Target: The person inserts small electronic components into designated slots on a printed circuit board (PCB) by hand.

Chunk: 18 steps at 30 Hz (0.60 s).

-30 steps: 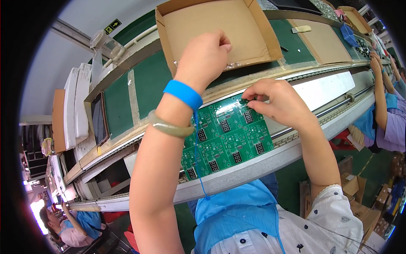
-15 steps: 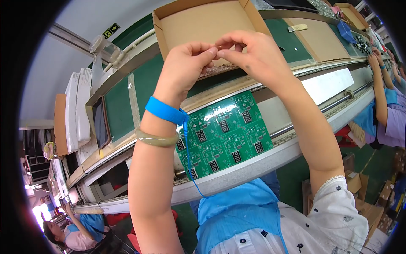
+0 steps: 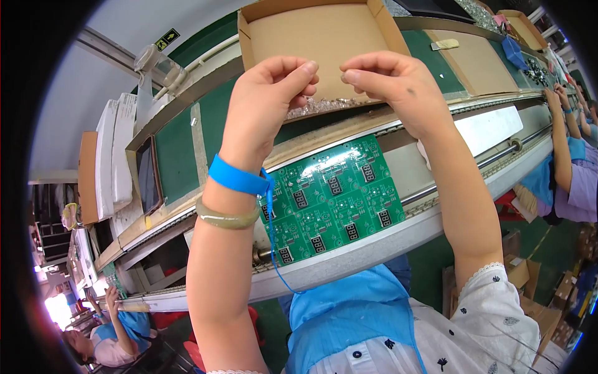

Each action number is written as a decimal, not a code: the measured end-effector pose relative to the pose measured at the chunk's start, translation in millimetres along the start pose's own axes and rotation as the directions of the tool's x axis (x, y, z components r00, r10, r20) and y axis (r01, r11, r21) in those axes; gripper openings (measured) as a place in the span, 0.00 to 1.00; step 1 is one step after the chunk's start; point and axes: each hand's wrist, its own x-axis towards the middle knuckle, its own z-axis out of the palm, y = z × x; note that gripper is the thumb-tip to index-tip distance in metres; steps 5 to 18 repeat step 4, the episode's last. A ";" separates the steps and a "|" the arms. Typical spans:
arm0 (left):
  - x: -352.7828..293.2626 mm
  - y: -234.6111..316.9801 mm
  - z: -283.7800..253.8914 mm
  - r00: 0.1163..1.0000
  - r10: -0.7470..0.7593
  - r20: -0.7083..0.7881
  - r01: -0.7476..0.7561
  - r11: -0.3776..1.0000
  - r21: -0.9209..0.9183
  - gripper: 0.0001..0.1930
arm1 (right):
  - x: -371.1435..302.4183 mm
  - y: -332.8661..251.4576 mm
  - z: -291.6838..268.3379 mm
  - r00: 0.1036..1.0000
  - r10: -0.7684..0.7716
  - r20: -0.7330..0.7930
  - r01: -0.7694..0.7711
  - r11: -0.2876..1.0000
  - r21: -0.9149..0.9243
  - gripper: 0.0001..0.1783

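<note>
My left hand (image 3: 272,93) and my right hand (image 3: 398,84) are raised over the near edge of an open cardboard box (image 3: 324,43). Each is closed, thumb against forefinger, with a gap between the two hands. Anything held in either pinch is too small to make out. Small clear parts (image 3: 333,107) lie along the box's near side, below my fingers. Nearer to me, a green circuit board panel (image 3: 330,202) with several black digit displays lies across the conveyor rails. A blue wrist strap (image 3: 237,176) with a cord circles my left wrist, above a bangle (image 3: 227,217).
The conveyor's front rail (image 3: 349,257) runs between my body and the board. A white sheet (image 3: 489,132) lies on the line to the right. Behind it are a pale-handled tool (image 3: 445,44) and a blue bin (image 3: 513,52). Co-workers sit at both sides.
My hands were touching at the fingertips and have moved apart, the right one going right. Both stay pinched. The view has shifted slightly.
</note>
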 end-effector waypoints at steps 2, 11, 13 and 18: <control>-9.1 2.8 -2.1 1.000 -0.019 -0.003 0.019 0.999 -0.048 0.10 | -5.6 -0.6 -4.1 1.000 0.015 0.014 -0.016 1.000 0.011 0.15; -15.2 1.0 -9.3 0.998 -0.068 0.006 0.068 0.994 -0.086 0.13 | -14.6 -3.5 -3.5 0.995 0.092 0.025 -0.094 0.985 0.143 0.16; -15.2 1.0 -9.3 0.998 -0.068 0.006 0.068 0.994 -0.086 0.13 | -14.6 -3.5 -3.5 0.995 0.092 0.025 -0.094 0.985 0.143 0.16; -15.2 1.0 -9.3 0.998 -0.068 0.006 0.068 0.994 -0.086 0.13 | -14.6 -3.5 -3.5 0.995 0.092 0.025 -0.094 0.985 0.143 0.16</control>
